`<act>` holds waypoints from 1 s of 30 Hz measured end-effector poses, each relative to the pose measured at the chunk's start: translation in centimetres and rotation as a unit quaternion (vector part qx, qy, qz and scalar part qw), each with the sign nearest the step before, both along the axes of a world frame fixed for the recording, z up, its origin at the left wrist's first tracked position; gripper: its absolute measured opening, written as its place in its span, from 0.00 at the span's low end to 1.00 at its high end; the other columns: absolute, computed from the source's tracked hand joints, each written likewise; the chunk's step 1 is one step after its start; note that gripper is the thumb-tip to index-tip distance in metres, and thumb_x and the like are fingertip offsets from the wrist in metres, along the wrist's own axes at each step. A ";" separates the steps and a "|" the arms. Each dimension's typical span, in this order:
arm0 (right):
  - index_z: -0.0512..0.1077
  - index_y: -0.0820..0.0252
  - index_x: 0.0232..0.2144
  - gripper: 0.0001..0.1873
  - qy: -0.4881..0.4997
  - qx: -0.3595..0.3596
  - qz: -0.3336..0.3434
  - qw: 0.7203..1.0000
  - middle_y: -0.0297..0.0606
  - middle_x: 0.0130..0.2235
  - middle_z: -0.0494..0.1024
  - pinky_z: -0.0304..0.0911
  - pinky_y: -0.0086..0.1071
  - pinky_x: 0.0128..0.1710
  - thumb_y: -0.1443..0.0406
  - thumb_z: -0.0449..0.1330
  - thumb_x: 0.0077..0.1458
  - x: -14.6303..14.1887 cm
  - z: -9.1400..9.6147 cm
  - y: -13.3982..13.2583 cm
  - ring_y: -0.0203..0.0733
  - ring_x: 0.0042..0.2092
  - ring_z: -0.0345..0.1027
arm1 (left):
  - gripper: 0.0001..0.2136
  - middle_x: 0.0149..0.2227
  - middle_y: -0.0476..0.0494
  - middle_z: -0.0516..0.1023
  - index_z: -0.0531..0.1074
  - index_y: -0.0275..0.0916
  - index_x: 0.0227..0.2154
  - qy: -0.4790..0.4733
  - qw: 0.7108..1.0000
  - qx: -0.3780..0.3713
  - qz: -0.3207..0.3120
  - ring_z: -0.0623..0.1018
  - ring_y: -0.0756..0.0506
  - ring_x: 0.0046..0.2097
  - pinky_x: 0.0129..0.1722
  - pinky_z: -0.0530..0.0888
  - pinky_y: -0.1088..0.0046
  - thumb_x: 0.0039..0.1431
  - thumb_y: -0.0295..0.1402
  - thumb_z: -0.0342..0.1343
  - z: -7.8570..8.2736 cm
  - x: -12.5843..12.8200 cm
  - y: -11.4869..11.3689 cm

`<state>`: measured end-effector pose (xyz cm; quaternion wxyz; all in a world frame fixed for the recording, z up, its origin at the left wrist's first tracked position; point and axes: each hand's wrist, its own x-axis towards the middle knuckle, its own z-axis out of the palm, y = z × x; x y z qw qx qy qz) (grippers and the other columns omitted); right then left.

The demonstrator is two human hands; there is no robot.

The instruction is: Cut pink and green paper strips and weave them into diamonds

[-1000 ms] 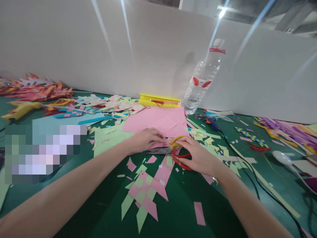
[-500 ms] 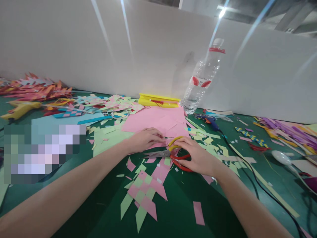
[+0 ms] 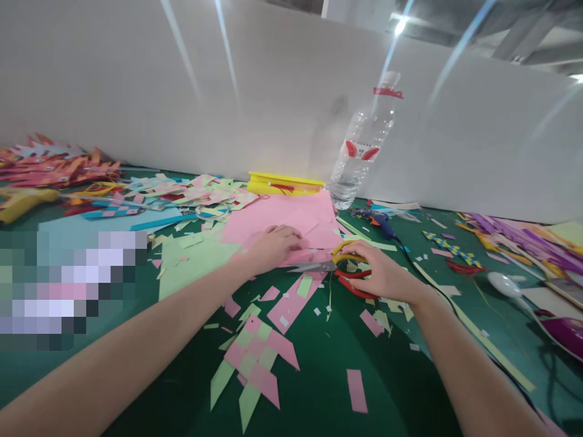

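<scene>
My right hand [image 3: 385,276] is closed round the red and yellow handles of a pair of scissors [image 3: 334,270], whose blades point left over the green table [image 3: 328,376]. My left hand [image 3: 276,246] lies on the near edge of a pink paper sheet [image 3: 282,218], fingers curled down and pressing it. Just in front of both hands lies a woven piece of pink and light green paper strips [image 3: 257,355], with loose strip ends reaching up towards the scissors.
A clear plastic water bottle [image 3: 362,149] stands by the white back wall, beside a flat yellow case [image 3: 285,183]. Paper scraps lie scattered about. Orange woven pieces [image 3: 54,167] are piled at far left, purple ones [image 3: 514,233] at right. A black cable [image 3: 455,303] runs past my right arm.
My right hand has shifted a little to the right with the scissors. My left hand stays on the pink sheet. The view has tilted slightly.
</scene>
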<state>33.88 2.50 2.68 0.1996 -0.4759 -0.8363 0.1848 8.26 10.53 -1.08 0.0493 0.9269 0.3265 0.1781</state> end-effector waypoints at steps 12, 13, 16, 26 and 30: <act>0.68 0.54 0.44 0.19 -0.008 -0.003 0.010 1.000 0.41 0.51 0.69 0.59 0.47 0.53 0.64 0.60 0.47 -0.3 -0.2 0.1 0.48 0.52 0.65 | 0.13 0.48 0.45 0.74 0.71 0.41 0.44 -0.017 0.999 -0.027 -0.013 0.70 0.45 0.51 0.52 0.64 0.65 0.65 0.33 0.42 2.5 -4.1 -2.5; 0.68 0.54 0.44 0.18 -0.007 -0.001 0.010 1.000 0.41 0.51 0.69 0.59 0.48 0.53 0.64 0.61 0.47 -0.4 -0.1 0.0 0.48 0.51 0.65 | 0.14 0.49 0.46 0.73 0.71 0.42 0.46 0.001 0.999 -0.030 -0.019 0.70 0.45 0.51 0.52 0.63 0.64 0.66 0.34 0.42 2.3 -4.8 -2.7; 0.69 0.53 0.44 0.17 -0.010 0.002 0.013 1.000 0.41 0.50 0.71 0.57 0.49 0.54 0.63 0.60 0.48 -0.9 0.0 -0.1 0.47 0.51 0.65 | 0.15 0.52 0.46 0.71 0.68 0.45 0.51 0.035 0.998 -0.041 -0.028 0.67 0.46 0.54 0.54 0.61 0.64 0.66 0.32 0.41 1.2 -6.2 -3.1; 0.69 0.51 0.43 0.16 -0.035 0.000 0.016 0.999 0.39 0.50 0.70 0.59 0.46 0.52 0.60 0.59 0.50 -2.0 0.5 -0.6 0.47 0.53 0.63 | 0.16 0.54 0.46 0.68 0.66 0.45 0.52 0.037 0.998 -0.045 -0.033 0.64 0.47 0.56 0.55 0.59 0.66 0.67 0.31 0.40 0.4 -6.5 -3.1; 0.69 0.51 0.44 0.16 -0.033 0.003 0.024 0.999 0.38 0.49 0.70 0.56 0.46 0.54 0.62 0.59 0.50 -3.0 0.6 -1.0 0.47 0.53 0.62 | 0.16 0.54 0.45 0.69 0.67 0.45 0.52 0.030 0.998 -0.028 -0.037 0.65 0.46 0.55 0.54 0.60 0.65 0.66 0.31 0.39 0.2 -6.5 -3.2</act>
